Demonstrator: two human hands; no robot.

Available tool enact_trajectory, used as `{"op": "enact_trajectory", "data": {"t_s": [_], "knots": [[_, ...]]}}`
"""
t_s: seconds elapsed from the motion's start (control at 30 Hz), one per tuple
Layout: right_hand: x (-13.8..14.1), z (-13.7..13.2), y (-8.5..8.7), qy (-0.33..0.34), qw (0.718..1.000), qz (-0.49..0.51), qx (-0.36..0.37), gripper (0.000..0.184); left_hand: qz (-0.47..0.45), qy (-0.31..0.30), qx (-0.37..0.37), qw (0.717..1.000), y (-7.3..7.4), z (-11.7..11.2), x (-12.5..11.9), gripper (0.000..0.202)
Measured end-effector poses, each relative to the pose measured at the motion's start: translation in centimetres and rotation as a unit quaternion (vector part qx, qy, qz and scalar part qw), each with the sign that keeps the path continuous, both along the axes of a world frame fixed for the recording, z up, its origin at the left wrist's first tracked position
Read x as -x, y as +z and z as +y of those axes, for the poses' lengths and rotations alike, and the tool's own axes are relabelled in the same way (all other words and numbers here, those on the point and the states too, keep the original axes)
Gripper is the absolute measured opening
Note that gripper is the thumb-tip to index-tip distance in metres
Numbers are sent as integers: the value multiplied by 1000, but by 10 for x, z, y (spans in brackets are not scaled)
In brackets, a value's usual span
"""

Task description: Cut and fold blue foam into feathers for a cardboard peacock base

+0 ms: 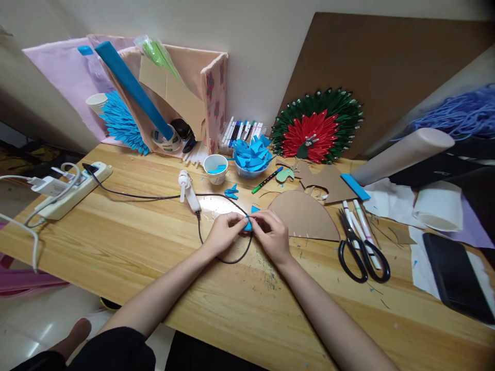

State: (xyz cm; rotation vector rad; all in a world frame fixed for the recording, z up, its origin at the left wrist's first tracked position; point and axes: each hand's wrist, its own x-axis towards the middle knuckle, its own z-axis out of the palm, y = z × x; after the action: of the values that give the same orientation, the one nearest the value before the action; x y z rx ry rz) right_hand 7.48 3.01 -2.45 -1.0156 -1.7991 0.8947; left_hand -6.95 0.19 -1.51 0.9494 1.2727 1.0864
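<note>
Between my two hands, over the middle of the table, is a small piece of blue paper. My left hand pinches it from the left, and my right hand pinches it from the right, with the fingertips nearly meeting. Another blue scrap shows just behind the fingers. Folded blue pieces lie a little beyond my left hand. A white glue gun stands to the left of them, its black cord looping under my hands.
A bowl of blue paper pieces and a paper cup stand behind my hands. A cardboard half-circle, black-handled scissors and a phone lie to the right. At left is a power strip. A red and green paper flower leans at the back.
</note>
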Motion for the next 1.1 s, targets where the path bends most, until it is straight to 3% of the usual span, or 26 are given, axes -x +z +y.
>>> {"op": "enact_trajectory", "data": {"t_s": [0.27,0.5,0.67,0.8,0.97,1.1], "knots": [[-4,-2,-1,31,991,-71,-106,19,25,9,-20,999,-3,2,2,19],[-4,-1,-3,39,987,-83,-133,21,41,14,-31,999,0,1,4,24],[-3,-3,1,25,996,-43,-80,21,55,22,-48,997,2,0,3,26],[-2,-1,2,-1,1000,5,-3,18,131,17,-95,987,4,-2,4,26],[-1,4,-3,22,993,48,102,20,279,-30,-160,946,6,-4,6,25],[-1,5,-4,24,993,59,100,18,348,-50,-195,916,6,-6,6,24]]}}
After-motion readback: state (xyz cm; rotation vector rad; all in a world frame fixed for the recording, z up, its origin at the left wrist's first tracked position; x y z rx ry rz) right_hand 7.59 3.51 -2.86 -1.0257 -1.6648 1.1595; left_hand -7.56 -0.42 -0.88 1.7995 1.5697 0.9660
